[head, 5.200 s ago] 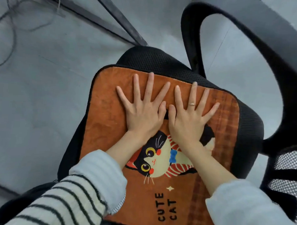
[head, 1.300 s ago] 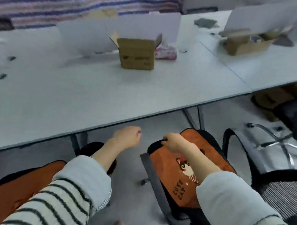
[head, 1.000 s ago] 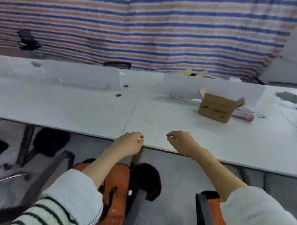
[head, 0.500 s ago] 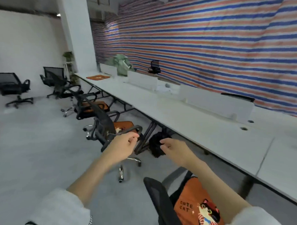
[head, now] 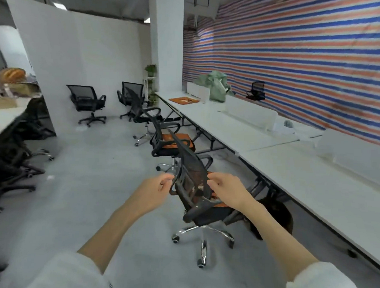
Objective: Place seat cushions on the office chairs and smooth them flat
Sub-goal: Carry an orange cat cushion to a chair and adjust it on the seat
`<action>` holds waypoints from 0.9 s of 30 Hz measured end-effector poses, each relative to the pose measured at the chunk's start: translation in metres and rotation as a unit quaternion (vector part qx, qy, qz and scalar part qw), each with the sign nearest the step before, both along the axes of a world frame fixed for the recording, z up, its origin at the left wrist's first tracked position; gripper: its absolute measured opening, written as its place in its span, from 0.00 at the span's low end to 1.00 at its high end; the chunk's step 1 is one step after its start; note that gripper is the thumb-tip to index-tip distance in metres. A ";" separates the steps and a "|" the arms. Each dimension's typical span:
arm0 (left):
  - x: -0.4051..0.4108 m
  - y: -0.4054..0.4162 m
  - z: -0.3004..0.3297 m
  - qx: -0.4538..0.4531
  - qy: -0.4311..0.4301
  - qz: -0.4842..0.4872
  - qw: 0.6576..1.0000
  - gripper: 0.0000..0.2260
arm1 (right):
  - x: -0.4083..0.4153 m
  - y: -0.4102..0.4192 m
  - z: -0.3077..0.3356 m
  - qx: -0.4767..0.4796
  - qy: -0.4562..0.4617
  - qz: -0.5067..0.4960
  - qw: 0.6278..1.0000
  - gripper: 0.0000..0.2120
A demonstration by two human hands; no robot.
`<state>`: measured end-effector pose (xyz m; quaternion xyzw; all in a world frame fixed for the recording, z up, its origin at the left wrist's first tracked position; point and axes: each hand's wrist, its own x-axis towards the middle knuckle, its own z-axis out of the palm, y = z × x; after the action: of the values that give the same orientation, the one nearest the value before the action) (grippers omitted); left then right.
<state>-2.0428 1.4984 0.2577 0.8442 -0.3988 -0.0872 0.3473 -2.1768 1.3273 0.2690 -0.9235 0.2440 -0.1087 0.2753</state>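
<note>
Seat cushions in orange are visible at three places. One cushion [head: 215, 202] lies on the seat of the nearest office chair [head: 196, 187], partly hidden behind that chair's mesh backrest. A second cushion [head: 180, 139] lies on the seat of the next chair [head: 163, 134] along the row. A third cushion [head: 183, 99] lies flat on the far end of the long white bench [head: 292, 170], well apart from the chairs.

Both arms are extended forward at mid-frame, in front of the nearest chair's backrest. The left hand [head: 155, 191] is loosely curled, thumb and fingertips near one another, and holds nothing that can be seen. The right hand [head: 225, 191] is likewise loosely curled with nothing in its grasp. Whether either hand touches the backrest cannot be told; the two appear just beside its edges.

Further observations: two more black chairs [head: 86, 100] without cushions stand near the white partition [head: 79, 58] at the back. A green bundle [head: 215, 86] rests on the bench near the pillar [head: 165, 44]. White dividers [head: 249, 115] stand along the bench. A striped tarpaulin [head: 297, 57] covers the right wall. More dark chairs [head: 7, 157] stand at the left edge, blurred.
</note>
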 end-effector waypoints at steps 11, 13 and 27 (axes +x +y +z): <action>0.305 -0.086 0.002 -0.021 0.032 0.082 0.996 0.12 | 0.304 -0.109 0.016 0.033 -0.009 0.047 0.998 0.16; 0.365 -0.106 -0.004 -0.026 0.035 0.081 0.996 0.12 | 0.367 -0.130 0.014 0.037 -0.013 0.047 0.998 0.17; 0.796 -0.267 0.034 -0.012 -0.005 0.051 0.999 0.14 | 0.770 -0.278 0.031 0.053 -0.065 -0.021 0.996 0.15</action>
<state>-1.2465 1.2310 0.2913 0.8598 -0.3580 -0.0607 0.3590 -1.4066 1.0498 0.3004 -0.8932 0.2501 -0.1612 0.3371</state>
